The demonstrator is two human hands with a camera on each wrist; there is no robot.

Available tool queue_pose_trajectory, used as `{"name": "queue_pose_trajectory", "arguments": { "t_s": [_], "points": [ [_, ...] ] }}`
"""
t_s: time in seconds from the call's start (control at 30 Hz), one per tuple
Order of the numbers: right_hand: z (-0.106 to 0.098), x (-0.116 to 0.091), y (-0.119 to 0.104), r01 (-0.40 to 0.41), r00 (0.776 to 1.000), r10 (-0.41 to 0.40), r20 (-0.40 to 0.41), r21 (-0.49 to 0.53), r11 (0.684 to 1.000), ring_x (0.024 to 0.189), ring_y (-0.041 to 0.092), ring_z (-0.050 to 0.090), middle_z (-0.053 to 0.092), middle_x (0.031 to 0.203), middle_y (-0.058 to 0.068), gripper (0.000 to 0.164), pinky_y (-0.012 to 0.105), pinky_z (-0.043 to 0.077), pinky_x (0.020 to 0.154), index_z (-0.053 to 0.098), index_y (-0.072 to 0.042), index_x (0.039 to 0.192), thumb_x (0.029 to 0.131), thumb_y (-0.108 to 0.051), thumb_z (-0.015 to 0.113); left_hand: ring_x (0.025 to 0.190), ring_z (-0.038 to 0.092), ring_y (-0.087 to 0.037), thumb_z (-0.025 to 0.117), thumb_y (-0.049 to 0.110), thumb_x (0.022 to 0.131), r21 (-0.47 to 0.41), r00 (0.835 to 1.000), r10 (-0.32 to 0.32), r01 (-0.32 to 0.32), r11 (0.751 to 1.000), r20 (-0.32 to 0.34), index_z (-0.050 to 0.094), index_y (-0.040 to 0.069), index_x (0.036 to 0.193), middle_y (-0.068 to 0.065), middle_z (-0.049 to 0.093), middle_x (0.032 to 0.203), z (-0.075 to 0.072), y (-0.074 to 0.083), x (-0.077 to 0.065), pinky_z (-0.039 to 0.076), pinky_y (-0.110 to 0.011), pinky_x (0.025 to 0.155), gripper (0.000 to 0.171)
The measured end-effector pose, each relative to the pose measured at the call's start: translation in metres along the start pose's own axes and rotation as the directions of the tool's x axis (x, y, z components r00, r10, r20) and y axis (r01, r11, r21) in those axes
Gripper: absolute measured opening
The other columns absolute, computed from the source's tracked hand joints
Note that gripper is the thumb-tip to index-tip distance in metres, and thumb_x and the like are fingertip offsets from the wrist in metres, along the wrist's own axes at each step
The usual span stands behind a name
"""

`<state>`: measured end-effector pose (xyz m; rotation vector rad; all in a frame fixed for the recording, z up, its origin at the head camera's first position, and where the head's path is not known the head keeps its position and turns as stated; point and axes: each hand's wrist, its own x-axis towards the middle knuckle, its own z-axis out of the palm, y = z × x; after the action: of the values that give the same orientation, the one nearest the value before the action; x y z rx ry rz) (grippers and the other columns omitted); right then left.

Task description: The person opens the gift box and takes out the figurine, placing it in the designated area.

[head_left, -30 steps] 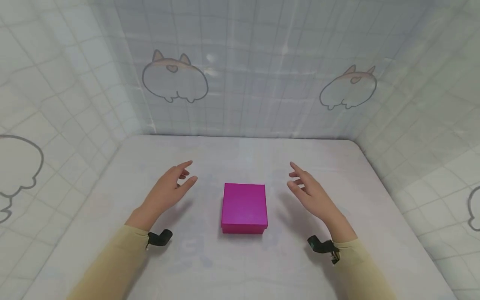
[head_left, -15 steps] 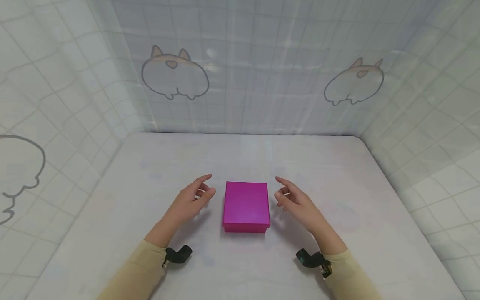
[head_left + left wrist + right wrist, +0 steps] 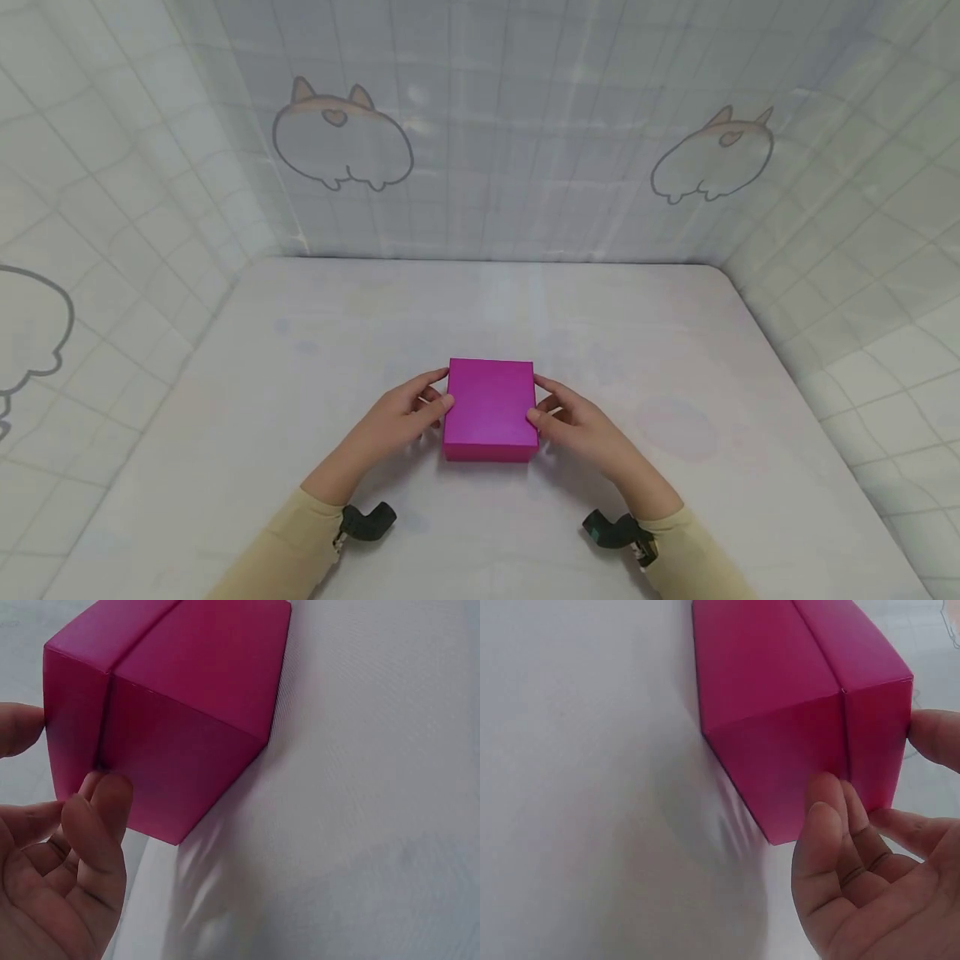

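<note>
A magenta box with a lid sits on the white-covered table in the head view, its square lid (image 3: 491, 404) facing up. My left hand (image 3: 399, 421) holds the lid's left side, thumb at the top edge and fingers against the side. On the opposite side, my right hand (image 3: 581, 427) holds the lid in the same way. Both wrist views show a narrow seam between the lid and the box base (image 3: 184, 761). Fingertips lie near that seam in the right wrist view, beside the base (image 3: 769, 761). What is inside the box is hidden.
White table cover (image 3: 480, 317) surrounds the box. A grid-patterned curtain (image 3: 525, 167) with animal drawings rises behind the table, and similar sheets hang at the left (image 3: 150, 250) and right. A black wrist device (image 3: 369, 522) sits at each sleeve cuff.
Both hands have moved inward from either side of the box and come into contact with the lid, taking hold of its left and right edges. The box stays on the table.
</note>
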<state>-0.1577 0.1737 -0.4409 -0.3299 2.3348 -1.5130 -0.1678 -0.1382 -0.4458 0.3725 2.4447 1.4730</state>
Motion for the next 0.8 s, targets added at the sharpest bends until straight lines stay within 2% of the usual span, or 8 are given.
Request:
{"name": "queue_pose_trajectory", "arguments": {
  "t_s": [0.2,0.43,0.8],
  "points": [
    [0.0019,-0.0012,-0.0021,0.012,1.000,-0.011,-0.005,0.018,1.000,0.090,0.023,0.065,0.062,0.108,0.007,0.066,0.038,0.052,0.081,0.040,-0.021,0.152,0.094,-0.039,0.067,0.068,0.061,-0.027,0.063,0.049,0.094,-0.048,0.999,-0.034,0.034,0.998,0.008,0.045,0.020,0.148,-0.004,0.063,0.099,0.0009,0.0001,0.0003,0.054,-0.039,0.057,0.064],
    [0.0018,0.0001,-0.0027,0.031,0.999,-0.031,-0.007,0.036,0.999,0.089,0.026,0.063,0.063,0.107,0.008,0.065,0.039,0.053,0.080,0.040,-0.019,0.152,0.095,-0.038,0.067,0.075,0.064,-0.023,0.063,0.046,0.096,-0.075,1.000,-0.021,0.022,0.997,0.019,0.043,0.016,0.149,-0.004,0.065,0.097,0.0000,0.0013,0.0004,0.055,-0.041,0.060,0.064],
    [0.0013,0.0005,-0.0021,0.056,0.998,-0.056,-0.017,0.059,0.997,0.087,0.027,0.063,0.063,0.108,0.009,0.064,0.037,0.055,0.078,0.040,-0.019,0.152,0.096,-0.037,0.065,0.081,0.064,-0.024,0.063,0.045,0.096,-0.122,1.000,-0.006,0.008,0.992,0.014,0.042,0.016,0.149,-0.007,0.065,0.098,-0.0011,0.0037,0.0020,0.055,-0.041,0.064,0.064]
  ]
}}
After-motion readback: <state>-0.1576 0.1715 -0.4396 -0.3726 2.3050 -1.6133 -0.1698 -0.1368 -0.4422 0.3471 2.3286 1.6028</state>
